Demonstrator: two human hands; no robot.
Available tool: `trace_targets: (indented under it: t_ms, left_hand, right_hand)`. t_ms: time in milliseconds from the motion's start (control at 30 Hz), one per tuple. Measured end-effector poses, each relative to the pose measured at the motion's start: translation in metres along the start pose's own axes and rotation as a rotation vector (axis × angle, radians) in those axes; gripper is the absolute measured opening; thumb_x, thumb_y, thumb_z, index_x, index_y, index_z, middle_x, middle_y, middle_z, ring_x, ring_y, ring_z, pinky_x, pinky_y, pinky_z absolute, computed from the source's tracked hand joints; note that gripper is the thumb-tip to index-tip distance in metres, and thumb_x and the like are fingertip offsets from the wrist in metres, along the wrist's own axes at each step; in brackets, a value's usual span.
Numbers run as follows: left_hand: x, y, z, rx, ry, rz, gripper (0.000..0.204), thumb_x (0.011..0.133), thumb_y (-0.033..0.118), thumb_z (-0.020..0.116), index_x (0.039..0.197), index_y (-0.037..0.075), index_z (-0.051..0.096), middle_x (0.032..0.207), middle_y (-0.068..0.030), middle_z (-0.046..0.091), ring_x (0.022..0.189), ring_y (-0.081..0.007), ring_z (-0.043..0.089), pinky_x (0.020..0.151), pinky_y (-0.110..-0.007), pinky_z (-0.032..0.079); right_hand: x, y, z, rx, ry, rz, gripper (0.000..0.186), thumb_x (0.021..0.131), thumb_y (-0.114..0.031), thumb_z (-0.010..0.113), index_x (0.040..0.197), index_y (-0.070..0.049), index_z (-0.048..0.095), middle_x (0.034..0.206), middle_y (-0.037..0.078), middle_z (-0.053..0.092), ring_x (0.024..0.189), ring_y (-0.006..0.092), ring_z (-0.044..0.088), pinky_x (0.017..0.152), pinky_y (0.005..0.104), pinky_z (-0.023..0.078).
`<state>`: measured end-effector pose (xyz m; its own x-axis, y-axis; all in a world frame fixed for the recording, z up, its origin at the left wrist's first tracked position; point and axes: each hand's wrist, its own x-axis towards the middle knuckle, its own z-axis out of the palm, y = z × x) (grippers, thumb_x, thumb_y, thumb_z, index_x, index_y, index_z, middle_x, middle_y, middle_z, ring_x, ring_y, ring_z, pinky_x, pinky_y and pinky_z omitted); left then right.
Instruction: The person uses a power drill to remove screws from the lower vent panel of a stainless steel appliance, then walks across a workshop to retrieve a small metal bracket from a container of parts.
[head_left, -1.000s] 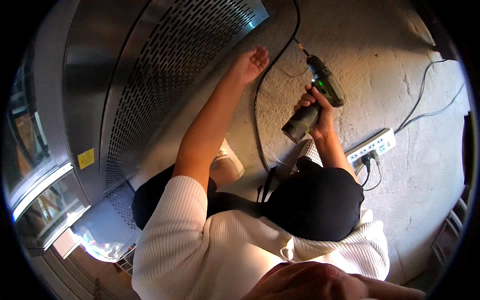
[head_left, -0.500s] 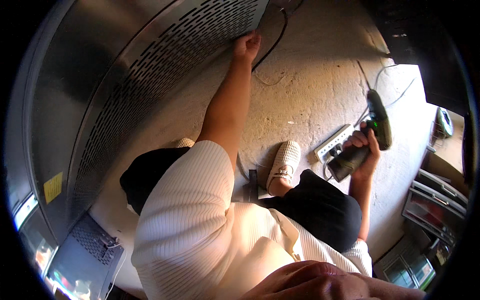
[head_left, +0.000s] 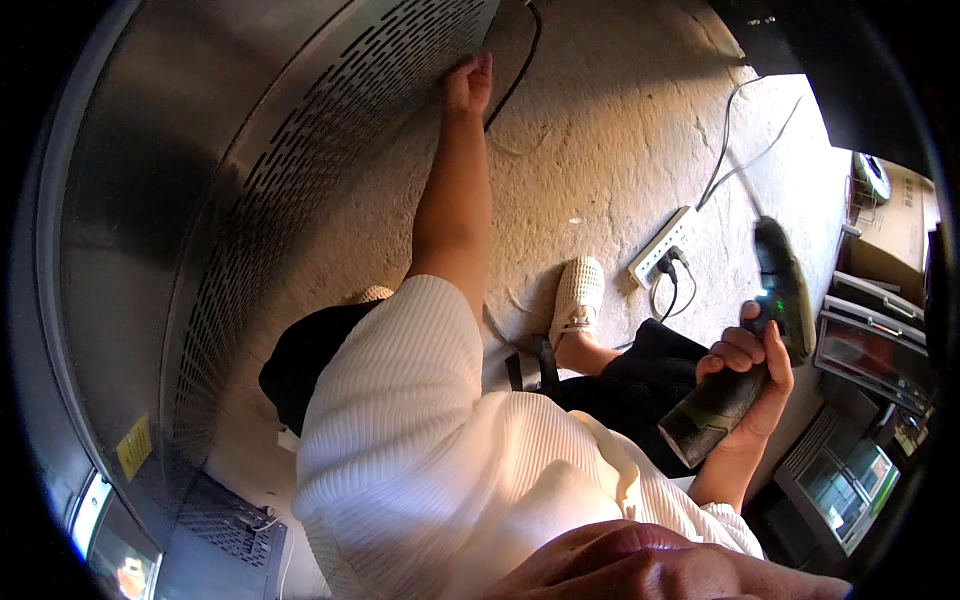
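My right hand (head_left: 760, 365) is wrapped around the grip of a dark cordless drill (head_left: 785, 290). A small light glows on it, and a long thin bit, blurred, points up and away from me. My left arm stretches out to the far end of a perforated metal panel (head_left: 340, 120), part of a large grey metal cabinet. There my left hand (head_left: 468, 85) is closed against the panel's bottom edge. What its fingers hold, if anything, cannot be made out.
A white power strip (head_left: 662, 248) with black plugs lies on the rough concrete floor, its cord running far right. Another dark cable (head_left: 520, 75) hangs near my left hand. Glass-door cabinets (head_left: 840, 480) stand at right. A dark bulky object (head_left: 820, 90) overhangs the far right.
The drill in my right hand has come closer to my body and slightly right, uncovering the power strip's plugs. My left hand stays at the panel's edge while the view has shifted a little.
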<state>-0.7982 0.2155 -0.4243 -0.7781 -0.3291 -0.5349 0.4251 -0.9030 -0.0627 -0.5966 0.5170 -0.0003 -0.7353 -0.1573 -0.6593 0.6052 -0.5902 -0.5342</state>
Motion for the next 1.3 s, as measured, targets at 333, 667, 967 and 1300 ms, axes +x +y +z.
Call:
trace_targets:
  t_ms: [333,667,967,1300]
  left_hand:
    - [-0.052,-0.015,0.012,-0.013,0.110,0.222,0.060,0.089,-0.009,0.044,0.143,0.013,0.029,0.140,-0.0074,0.040,0.127,-0.0212,0.042,0.111,-0.043,0.032]
    - [-0.022,-0.004,0.000,0.023,0.027,0.136,0.069,0.089,-0.010,0.040,0.149,0.014,0.014,0.151,-0.0046,0.026,0.137,-0.0215,0.028,0.116,-0.041,0.018]
    - [-0.035,-0.009,0.011,0.234,0.059,0.150,0.067,0.087,-0.009,0.038,0.148,0.011,0.020,0.154,-0.0049,0.022,0.139,-0.0202,0.025,0.116,-0.044,0.009]
    - [-0.035,-0.006,0.024,0.022,0.109,0.095,0.054,0.095,-0.001,0.031,0.147,0.007,0.019,0.152,-0.0084,0.023,0.139,-0.0223,0.026,0.117,-0.042,0.014]
  right_hand:
    - [0.007,-0.003,0.011,0.048,-0.053,0.057,0.026,0.096,-0.023,0.050,0.114,-0.005,0.051,0.071,-0.004,0.053,0.065,0.0088,0.054,0.069,0.0311,0.048]
    - [-0.001,-0.007,0.003,0.080,-0.045,0.067,0.027,0.096,-0.024,0.049,0.114,-0.004,0.051,0.070,-0.003,0.053,0.064,0.0090,0.054,0.069,0.0316,0.049]
    - [-0.016,-0.004,0.000,0.026,-0.044,0.012,0.026,0.096,-0.023,0.050,0.113,-0.003,0.051,0.069,-0.003,0.053,0.062,0.0084,0.054,0.066,0.0294,0.049]
    - [-0.013,-0.005,0.003,0.029,-0.070,0.042,0.027,0.095,-0.023,0.051,0.114,-0.004,0.050,0.069,-0.003,0.052,0.062,0.0076,0.054,0.065,0.0290,0.049]
